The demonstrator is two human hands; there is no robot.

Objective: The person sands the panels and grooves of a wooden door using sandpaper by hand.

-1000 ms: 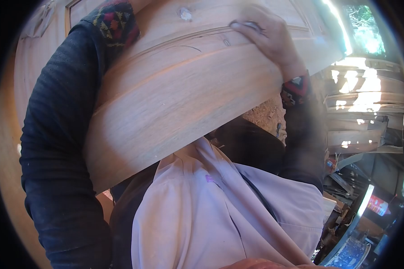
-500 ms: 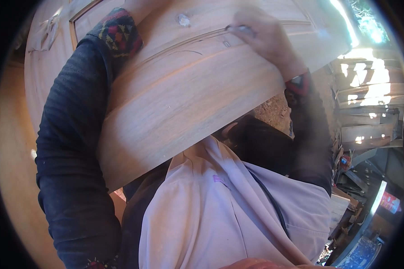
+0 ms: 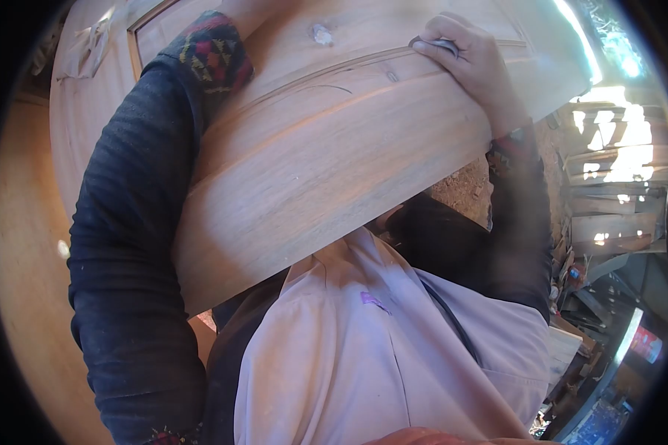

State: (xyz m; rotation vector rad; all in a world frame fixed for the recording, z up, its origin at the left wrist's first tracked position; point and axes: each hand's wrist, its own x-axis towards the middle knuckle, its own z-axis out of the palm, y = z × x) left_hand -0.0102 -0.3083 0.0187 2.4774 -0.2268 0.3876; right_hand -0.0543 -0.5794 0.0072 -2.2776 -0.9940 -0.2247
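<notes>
A wooden panelled door (image 3: 312,185) with grooved moulding lies across my lap. My right hand (image 3: 460,52) is closed around a small folded grey piece that looks like sandpaper (image 3: 444,46), pressed to the moulding line on the door's right part. At the top edge of the view, only the wrist and a bit of my left hand (image 3: 263,10) show over the door; its fingers are cut off. Between the hands sits a small whitish crumpled bit or patch (image 3: 321,34) on the wood.
A whitish scrap (image 3: 85,48) hangs on the door's far left part. Another smooth wooden board (image 3: 30,259) stands at left. Wooden slats (image 3: 616,178) and scrap pieces lie at right, along with a red-labelled container (image 3: 646,345) and a blue stained surface (image 3: 601,426).
My right hand, blurred before, now shows sharply and has moved right along the moulding with the folded piece. The whole view has shifted slightly; the left arm keeps its pose.
</notes>
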